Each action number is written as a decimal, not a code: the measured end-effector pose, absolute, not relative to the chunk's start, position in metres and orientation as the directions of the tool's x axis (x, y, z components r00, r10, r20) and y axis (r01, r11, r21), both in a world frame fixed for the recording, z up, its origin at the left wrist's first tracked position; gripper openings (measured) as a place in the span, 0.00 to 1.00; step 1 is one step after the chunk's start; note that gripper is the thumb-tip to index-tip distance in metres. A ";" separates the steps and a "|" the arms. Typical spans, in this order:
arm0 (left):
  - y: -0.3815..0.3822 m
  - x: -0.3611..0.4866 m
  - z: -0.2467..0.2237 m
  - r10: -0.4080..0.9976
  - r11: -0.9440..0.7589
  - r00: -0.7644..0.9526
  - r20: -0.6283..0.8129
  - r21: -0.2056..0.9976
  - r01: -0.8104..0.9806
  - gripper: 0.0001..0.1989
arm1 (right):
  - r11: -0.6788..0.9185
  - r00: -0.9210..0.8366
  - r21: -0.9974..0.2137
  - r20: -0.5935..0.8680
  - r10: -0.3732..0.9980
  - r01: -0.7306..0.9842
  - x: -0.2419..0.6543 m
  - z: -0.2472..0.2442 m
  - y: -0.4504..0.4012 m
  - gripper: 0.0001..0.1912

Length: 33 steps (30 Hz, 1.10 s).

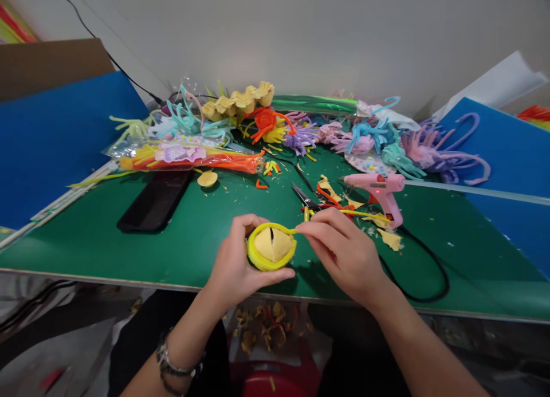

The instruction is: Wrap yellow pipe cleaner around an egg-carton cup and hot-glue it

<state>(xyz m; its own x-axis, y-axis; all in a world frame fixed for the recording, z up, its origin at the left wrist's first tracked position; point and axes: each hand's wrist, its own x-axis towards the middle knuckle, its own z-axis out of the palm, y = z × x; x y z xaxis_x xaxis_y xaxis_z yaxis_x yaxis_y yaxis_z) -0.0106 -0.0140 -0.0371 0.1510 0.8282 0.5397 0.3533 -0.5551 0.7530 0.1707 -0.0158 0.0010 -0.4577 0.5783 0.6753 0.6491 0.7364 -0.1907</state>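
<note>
My left hand (234,265) is wrapped round a small round craft piece (271,245) just above the near edge of the table. The piece has a tan, egg-carton-like middle with a dark slit in it, ringed by yellow pipe cleaner (268,265). My right hand (344,251) pinches the pipe cleaner where it leaves the ring on the right side. A yellow length (365,214) shows beyond the right hand; whether it is the same strand I cannot tell. Black-bladed scissors (304,196) lie behind the hands, and a pink glue gun (380,192) stands to their right.
A black phone (154,202) lies on the green table (206,236) at left. Bagged pipe cleaners (197,159), an egg carton (244,101) and pastel bundles line the back. Blue panels (64,139) flank both sides. Tan scraps (390,239) and a black cable (444,282) lie right.
</note>
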 end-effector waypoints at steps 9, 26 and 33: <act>-0.018 -0.011 -0.028 0.947 -0.147 0.299 0.122 0.987 0.062 0.40 | 0.721 -0.437 -0.179 0.689 0.578 0.670 0.172 0.001 -0.015 0.10; -0.017 -0.012 -0.019 0.876 0.098 0.480 -0.048 0.992 -0.079 0.25 | 0.749 -0.529 0.064 0.748 0.401 0.659 0.174 0.001 -0.014 0.10; -0.017 -0.011 -0.019 0.905 -0.015 0.425 0.032 0.999 -0.044 0.22 | 0.749 -0.539 0.060 0.733 0.416 0.660 0.172 0.005 -0.019 0.09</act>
